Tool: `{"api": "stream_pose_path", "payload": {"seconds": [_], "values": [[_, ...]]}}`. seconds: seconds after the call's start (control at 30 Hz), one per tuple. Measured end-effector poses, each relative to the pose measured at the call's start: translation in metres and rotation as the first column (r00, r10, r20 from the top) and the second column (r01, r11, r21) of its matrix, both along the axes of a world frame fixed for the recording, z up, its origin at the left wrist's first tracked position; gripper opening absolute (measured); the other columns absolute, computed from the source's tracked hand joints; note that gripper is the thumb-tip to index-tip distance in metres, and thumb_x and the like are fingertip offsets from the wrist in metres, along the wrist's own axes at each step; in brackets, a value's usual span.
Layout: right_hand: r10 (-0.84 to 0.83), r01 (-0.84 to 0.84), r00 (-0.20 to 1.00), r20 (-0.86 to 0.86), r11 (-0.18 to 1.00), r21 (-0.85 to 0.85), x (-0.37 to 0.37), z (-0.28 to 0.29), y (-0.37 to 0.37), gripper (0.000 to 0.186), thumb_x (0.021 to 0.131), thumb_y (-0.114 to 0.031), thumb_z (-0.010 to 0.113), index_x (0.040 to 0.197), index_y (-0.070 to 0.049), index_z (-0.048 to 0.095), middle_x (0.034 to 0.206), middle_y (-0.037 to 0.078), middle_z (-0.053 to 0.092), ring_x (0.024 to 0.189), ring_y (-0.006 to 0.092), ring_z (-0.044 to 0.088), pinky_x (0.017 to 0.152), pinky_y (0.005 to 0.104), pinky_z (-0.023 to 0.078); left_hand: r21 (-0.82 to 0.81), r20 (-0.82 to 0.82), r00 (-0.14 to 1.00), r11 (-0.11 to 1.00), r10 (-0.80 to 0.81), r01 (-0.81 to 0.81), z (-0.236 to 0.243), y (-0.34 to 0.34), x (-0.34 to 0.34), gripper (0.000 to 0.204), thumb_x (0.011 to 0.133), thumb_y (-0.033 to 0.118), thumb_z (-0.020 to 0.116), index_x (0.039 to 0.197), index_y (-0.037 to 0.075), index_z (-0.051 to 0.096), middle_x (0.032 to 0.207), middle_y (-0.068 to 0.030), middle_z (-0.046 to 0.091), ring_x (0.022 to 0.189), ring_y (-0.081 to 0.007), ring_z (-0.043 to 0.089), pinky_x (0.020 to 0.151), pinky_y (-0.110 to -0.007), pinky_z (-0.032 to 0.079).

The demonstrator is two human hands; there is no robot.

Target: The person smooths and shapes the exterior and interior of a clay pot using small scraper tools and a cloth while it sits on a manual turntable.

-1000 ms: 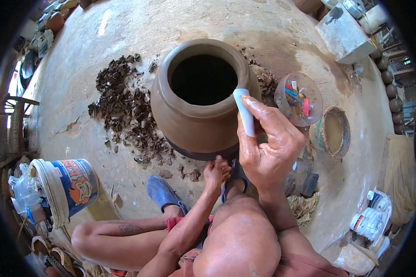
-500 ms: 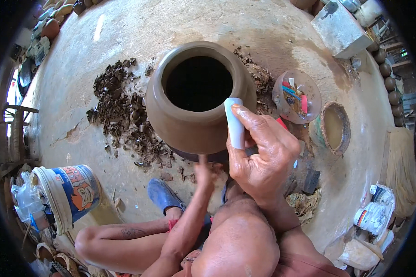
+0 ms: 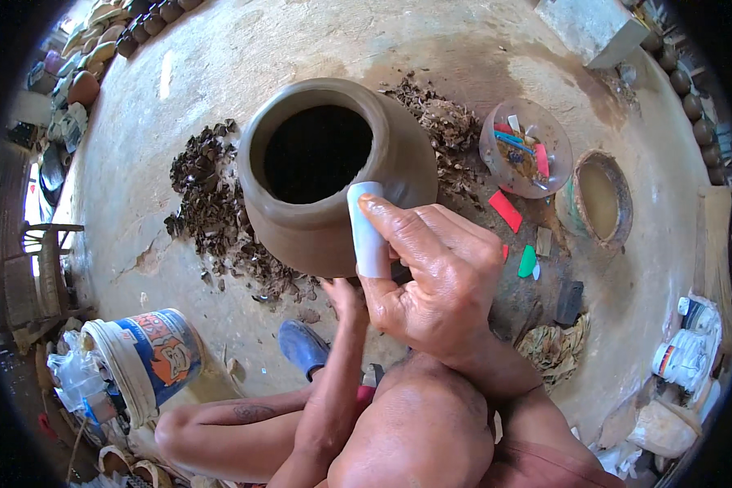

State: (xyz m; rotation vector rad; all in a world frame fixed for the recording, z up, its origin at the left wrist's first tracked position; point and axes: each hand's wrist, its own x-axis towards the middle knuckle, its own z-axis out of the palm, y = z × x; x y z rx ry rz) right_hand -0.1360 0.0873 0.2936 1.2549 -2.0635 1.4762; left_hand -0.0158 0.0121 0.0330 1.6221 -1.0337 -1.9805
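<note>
A large round brown clay pot with a wide dark mouth and thick rim stands on the floor in front of me. My right hand pinches a smooth white strip, apparently plastic, between thumb and fingers. The strip stands over the near right of the rim and shoulder; whether it touches the clay I cannot tell. Low at the pot's near side, my left hand reaches to the base with fingers stretched out and nothing visible in them. Some of its fingertips are hidden against the pot's underside.
Dark clay shavings lie left of and behind the pot. To the right are a clear tub of small tools, a bucket of murky water, and red and green pieces. A white-blue bucket sits lower left.
The view has shifted, so the pot sits further left and the coloured pieces show more fully. My right hand stays by the rim with the strip; my left hand is less blurred, at the base.
</note>
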Motion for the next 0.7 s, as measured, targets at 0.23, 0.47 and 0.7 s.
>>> {"api": "stream_pose_path", "payload": {"seconds": [0.23, 0.47, 0.7], "values": [[0.083, -0.085, 0.993, 0.080, 0.996, 0.030, -0.010, 0.007, 0.012, 0.034, 0.073, 0.010, 0.074, 0.106, 0.001, 0.074, 0.073, 0.013, 0.070, 0.060, 0.0246, 0.068, 0.055, 0.0329, 0.052, -0.283, -0.074, 0.994, 0.958, -0.079, 0.055, -0.004, -0.073, 0.017, 0.056, 0.101, 0.039, 0.063, 0.145, 0.006, 0.048, 0.136, -0.0107, 0.061, 0.113, -0.0243, 0.065, 0.088, -0.042, 0.058], [-0.154, 0.223, 0.826, 0.542, 0.973, -0.063, -0.073, -0.013, 0.043, 0.031, 0.103, -0.010, 0.057, 0.131, 0.000, 0.067, 0.095, 0.013, 0.077, 0.073, 0.0089, 0.068, 0.062, 0.0223, 0.053, -0.145, -0.084, 0.975, 0.966, 0.204, -0.214, -0.033, -0.025, 0.029, 0.055, 0.097, 0.029, 0.068, 0.146, 0.016, 0.048, 0.132, -0.0061, 0.062, 0.108, -0.0219, 0.065, 0.078, -0.040, 0.058], [-0.299, 0.307, 0.822, 0.485, 0.950, 0.067, -0.152, -0.099, 0.035, 0.024, 0.100, -0.009, 0.056, 0.115, 0.003, 0.069, 0.086, 0.016, 0.077, 0.072, 0.0223, 0.075, 0.068, 0.0351, 0.058, -0.146, -0.085, 0.970, 0.960, 0.227, -0.238, -0.044, -0.040, 0.048, 0.045, 0.096, 0.027, 0.069, 0.136, 0.015, 0.053, 0.123, -0.0032, 0.062, 0.094, -0.0175, 0.063, 0.065, -0.031, 0.052]]}}
